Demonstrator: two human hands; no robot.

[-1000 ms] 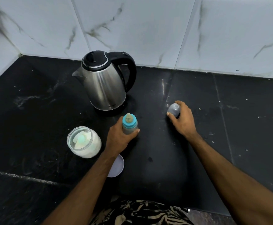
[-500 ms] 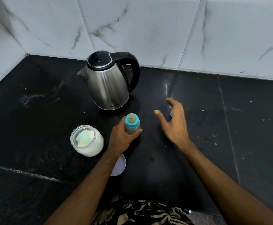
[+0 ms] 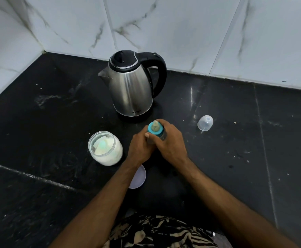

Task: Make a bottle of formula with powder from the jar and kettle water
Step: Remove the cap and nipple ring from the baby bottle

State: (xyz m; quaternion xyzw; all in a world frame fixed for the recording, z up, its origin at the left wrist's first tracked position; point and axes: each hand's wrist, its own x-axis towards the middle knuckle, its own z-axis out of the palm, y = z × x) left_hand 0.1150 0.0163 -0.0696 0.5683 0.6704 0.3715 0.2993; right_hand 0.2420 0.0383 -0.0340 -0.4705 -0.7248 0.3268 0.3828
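Now the bottle [image 3: 156,136] stands upright just in front of the kettle [image 3: 132,86], with its blue ring and teat on top; what is inside it I cannot tell. Left of the bottle, the open jar [image 3: 105,148] holds white powder with a pale scoop lying in it. Near the bottle on my side, the jar's lid [image 3: 138,177] lies flat, partly under my left forearm. Right of the bottle, well apart, the clear cap [image 3: 205,122] lies on the black counter [image 3: 39,122]. White marble-look tiles [image 3: 164,29] rise behind the kettle. My left hand [image 3: 140,149] grips the bottle's body, fingers curled around it. My right hand [image 3: 171,142] wraps it from the other side, fingers reaching up by the blue ring.
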